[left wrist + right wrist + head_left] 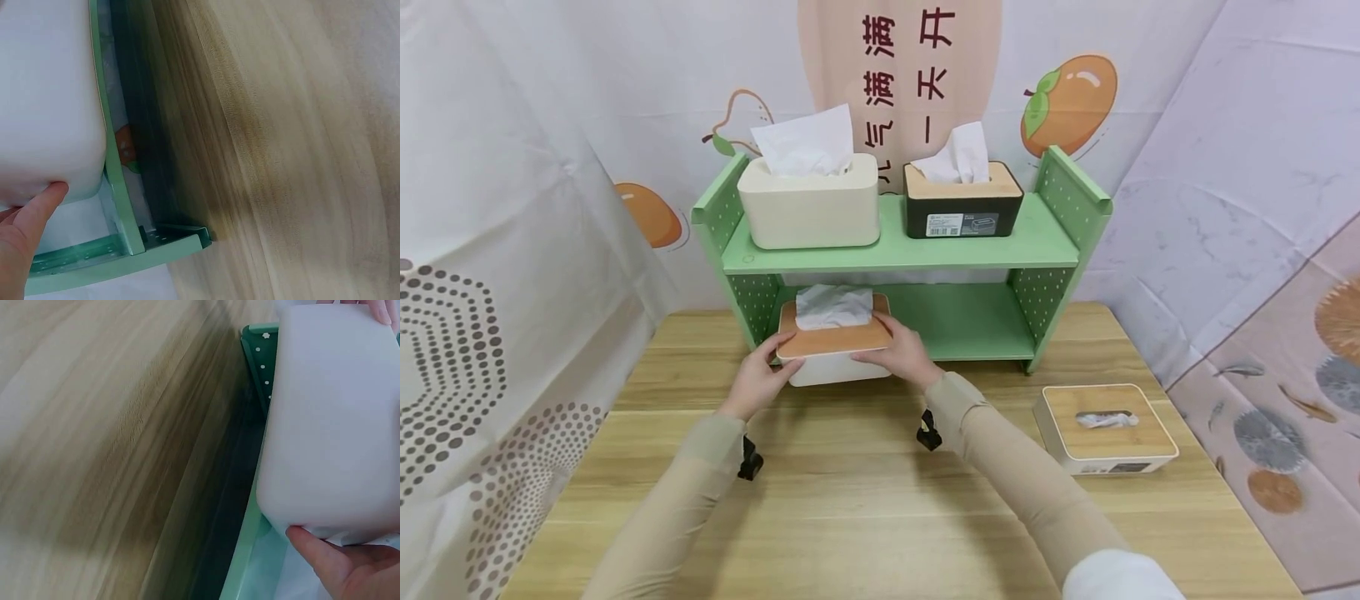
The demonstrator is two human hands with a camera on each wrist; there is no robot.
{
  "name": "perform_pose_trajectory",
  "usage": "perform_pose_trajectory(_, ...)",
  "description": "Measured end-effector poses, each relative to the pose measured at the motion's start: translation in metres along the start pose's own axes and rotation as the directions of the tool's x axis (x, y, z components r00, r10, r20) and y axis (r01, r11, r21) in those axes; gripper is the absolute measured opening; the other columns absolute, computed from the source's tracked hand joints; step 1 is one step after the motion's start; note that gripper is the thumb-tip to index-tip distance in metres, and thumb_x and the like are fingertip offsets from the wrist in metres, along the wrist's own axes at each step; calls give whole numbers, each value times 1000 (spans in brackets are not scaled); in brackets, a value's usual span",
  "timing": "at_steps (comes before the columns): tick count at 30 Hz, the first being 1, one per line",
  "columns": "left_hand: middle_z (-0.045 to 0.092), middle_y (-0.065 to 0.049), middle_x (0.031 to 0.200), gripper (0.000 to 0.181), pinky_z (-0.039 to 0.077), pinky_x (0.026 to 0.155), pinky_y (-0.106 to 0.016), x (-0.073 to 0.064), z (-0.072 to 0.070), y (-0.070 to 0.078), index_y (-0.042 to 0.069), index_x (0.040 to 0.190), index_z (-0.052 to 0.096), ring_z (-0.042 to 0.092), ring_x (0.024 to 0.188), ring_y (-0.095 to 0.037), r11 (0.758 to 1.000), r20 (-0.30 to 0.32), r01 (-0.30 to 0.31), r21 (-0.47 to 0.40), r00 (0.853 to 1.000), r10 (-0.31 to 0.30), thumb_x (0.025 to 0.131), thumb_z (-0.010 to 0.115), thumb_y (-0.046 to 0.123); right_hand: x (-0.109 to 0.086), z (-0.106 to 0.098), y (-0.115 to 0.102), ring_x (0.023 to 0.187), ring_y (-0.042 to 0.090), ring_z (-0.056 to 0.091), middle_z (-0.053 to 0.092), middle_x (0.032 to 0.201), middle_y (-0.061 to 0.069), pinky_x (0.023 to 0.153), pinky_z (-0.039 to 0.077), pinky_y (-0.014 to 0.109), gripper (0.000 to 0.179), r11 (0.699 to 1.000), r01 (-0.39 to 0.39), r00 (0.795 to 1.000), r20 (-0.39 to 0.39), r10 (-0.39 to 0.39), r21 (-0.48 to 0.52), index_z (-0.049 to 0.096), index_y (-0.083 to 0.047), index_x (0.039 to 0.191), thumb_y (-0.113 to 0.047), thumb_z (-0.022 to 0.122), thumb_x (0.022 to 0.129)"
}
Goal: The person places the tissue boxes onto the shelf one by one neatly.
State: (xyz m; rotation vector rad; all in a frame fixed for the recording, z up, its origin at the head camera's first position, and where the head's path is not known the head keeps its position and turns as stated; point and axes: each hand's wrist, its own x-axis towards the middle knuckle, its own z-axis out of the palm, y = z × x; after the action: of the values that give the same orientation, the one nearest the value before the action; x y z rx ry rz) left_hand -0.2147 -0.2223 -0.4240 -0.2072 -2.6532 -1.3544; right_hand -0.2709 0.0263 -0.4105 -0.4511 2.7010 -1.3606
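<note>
A white tissue box [827,368] with a wooden lid and a tissue standing out of it is at the left part of the green rack's lower shelf [966,321]. My left hand [760,379] grips its left end, thumb on the front face and fingers at the lid's edge. At the other end my right hand [904,354] holds it the same way. The box's front overhangs the shelf's front edge. In the left wrist view the left thumb [40,209] presses near the box's corner; the right wrist view shows the right hand [350,565] against the opposite corner.
On the upper shelf [895,258] stand a cream tissue box [808,212] at left and a black one with a wooden lid [962,212] at right. Another white, wooden-lidded tissue box [1108,429] lies on the table's right side [1195,517]. A printed curtain [1165,92] hangs behind.
</note>
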Motion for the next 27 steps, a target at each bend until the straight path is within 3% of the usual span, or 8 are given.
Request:
perform_pose_trajectory(7,46,-23,140,51,47,95,-47,5,-1,2,4,138,47,49,125,-36,1000,-11,19,-3,1000,-19,91,64,16,4,-1,-4,127,28,48,47,143,13,103,42,39,89,999,-13,1000,18,13,-31,36,-17,147,-42,80,73)
perform_pose_trajectory(12,46,-21,140,50,49,93,-46,8,-1,4,3,137,47,49,124,-34,1000,-13,20,-7,1000,-20,91,64,14,6,-2,-7,125,28,50,48,142,13,103,42,38,88,999,8,1000,14,-7,-41,37,-13,146,-40,80,74)
perform_pose_trajectory(18,48,-21,137,48,50,92,-46,9,-2,10,1,135,49,53,115,-33,999,-5,-7,38,1000,7,91,63,15,2,-10,-11,128,29,47,47,143,12,105,39,40,84,992,30,999,22,-28,-121,38,-12,145,-42,77,77)
perform_pose_trajectory(20,46,-23,138,47,50,92,-46,8,-4,13,0,134,49,51,117,-35,998,-2,-22,60,1000,22,92,62,15,-2,-13,-13,130,30,45,45,144,12,106,38,41,82,988,48,999,25,-45,-147,38,-12,145,-42,75,79)
perform_pose_trajectory(24,42,-27,141,45,42,100,-53,1,-6,19,-3,132,50,36,134,-41,987,-4,-75,144,997,77,93,60,16,-15,-17,-17,134,37,37,35,149,20,106,37,49,74,969,121,993,25,-118,-213,39,-13,145,-41,70,83)
perform_pose_trajectory(27,40,-30,141,44,40,99,-57,-7,-3,24,-2,132,50,27,137,-46,955,-25,-152,255,986,164,93,60,17,-29,-18,-15,134,42,35,30,149,26,104,37,54,67,924,227,972,15,-234,-309,43,-12,142,-40,67,87)
